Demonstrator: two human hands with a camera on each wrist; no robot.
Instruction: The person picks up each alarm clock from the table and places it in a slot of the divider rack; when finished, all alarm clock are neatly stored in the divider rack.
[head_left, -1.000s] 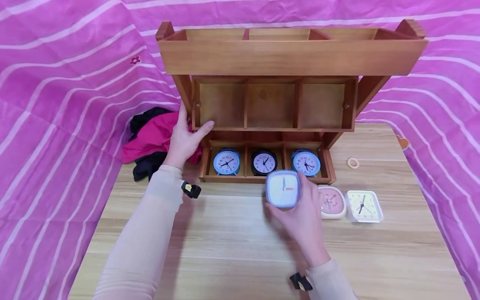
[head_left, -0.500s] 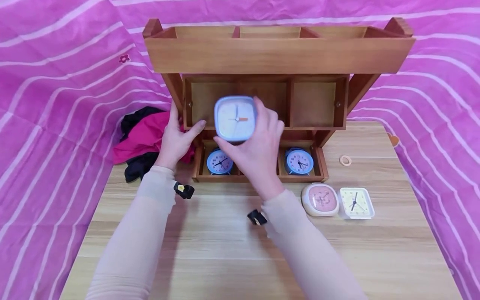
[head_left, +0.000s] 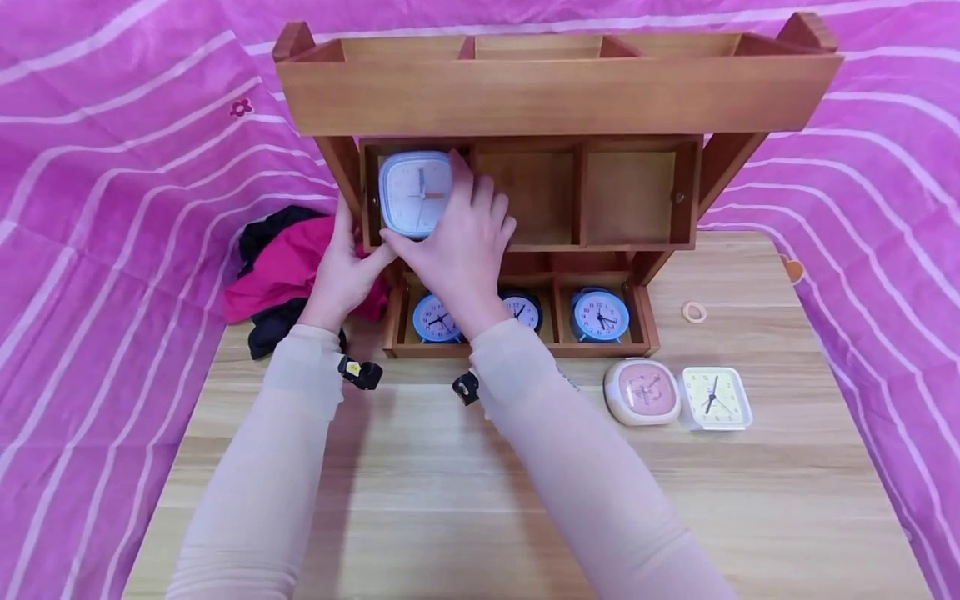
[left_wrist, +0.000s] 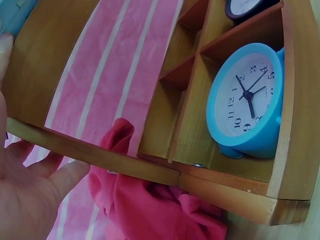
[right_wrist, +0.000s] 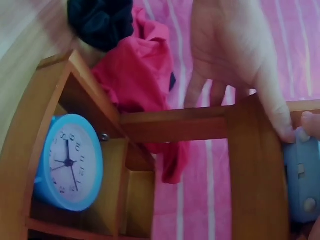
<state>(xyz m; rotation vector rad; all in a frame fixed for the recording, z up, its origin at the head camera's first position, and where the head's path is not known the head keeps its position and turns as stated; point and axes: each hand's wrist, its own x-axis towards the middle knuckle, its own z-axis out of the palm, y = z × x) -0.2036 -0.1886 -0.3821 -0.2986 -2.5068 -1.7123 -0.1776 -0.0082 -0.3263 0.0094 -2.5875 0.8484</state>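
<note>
Both sleeved arms reach forward; the left hand (head_left: pixel 341 271) lies fingers straight, thumb out, while the right hand (head_left: pixel 457 242) curls, gripping.

The right hand (head_left: pixel 461 242) half hides the black clock (head_left: pixel 522 308).

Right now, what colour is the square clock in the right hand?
Pale blue casing on the square clock, white face; head view shows it best.
</note>
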